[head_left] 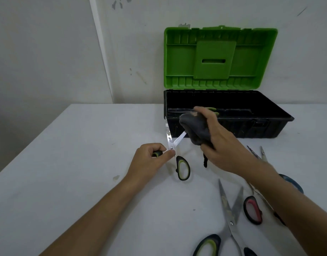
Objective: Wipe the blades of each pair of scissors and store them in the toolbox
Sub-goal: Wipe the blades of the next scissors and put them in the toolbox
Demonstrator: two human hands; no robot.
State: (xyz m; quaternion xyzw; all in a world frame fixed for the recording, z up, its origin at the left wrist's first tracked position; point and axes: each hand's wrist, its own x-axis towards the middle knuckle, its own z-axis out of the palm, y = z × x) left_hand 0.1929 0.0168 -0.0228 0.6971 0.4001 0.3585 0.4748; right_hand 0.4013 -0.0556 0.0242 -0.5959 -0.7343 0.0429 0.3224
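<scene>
- The left hand [151, 159] has its fingers curled round one black-and-green handle of a pair of scissors [172, 145], thumb pressed close by the pivot. That grip likely keeps the tool steady while the blades stand spread apart.
- The blades are opened into a V that points away, toward the toolbox, so each can be reached singly. The left blade shows smears or spots; the free handle loop hangs toward the near side, above the table [66, 163].
- The right hand [219, 143] is bunched tightly on a dark grey cloth [194, 128], and the cloth covers the tip of the right blade, which suggests that blade is the one being wiped.
- The toolbox [229, 115] stands at the far side of the table against the wall, its green lid tipped back, so cleaned scissors can go straight in. A glimpse of green inside may be a pair already stored; the hand partly hides it.
- Near and to the right, more scissors lie on the table: a grey-bladed pair [231, 213] opened wide, a red-handled pair [253, 209], and others partly under the right forearm. They seem to be waiting their turn.
</scene>
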